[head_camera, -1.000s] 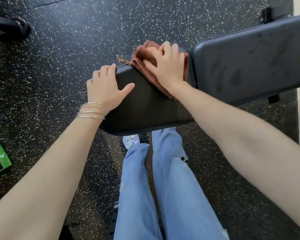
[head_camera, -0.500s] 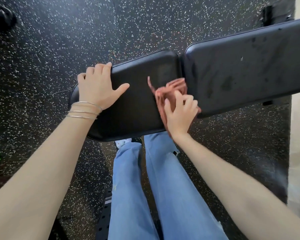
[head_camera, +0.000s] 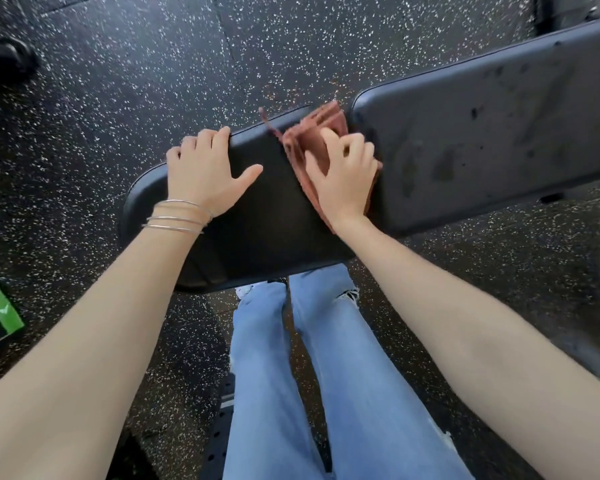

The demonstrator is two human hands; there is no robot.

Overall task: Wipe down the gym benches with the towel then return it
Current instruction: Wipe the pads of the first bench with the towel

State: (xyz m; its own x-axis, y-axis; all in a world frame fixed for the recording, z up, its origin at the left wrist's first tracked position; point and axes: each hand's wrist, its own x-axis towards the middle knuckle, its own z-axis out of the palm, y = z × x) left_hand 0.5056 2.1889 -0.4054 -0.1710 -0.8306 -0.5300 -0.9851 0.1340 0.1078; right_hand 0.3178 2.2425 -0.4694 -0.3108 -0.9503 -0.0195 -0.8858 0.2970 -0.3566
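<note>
The right grip (head_camera: 343, 174) lies flat on the towel (head_camera: 321, 133), and the towel lies on the surface of the seat pad (head_camera: 274, 216), at its right end. Just to the right of this grip, touching the towel's edge, begins the long back pad (head_camera: 482, 140), which runs away to the right. To the left of this grip, apart from it on the same seat pad, rests the left grip (head_camera: 205, 171), its fingers over the far edge. Three bracelets (head_camera: 179, 216) sit on the wrist behind the left grip. Below both grips, nearer to the person, two legs (head_camera: 309, 375) stand on the floor (head_camera: 153, 64).
</note>
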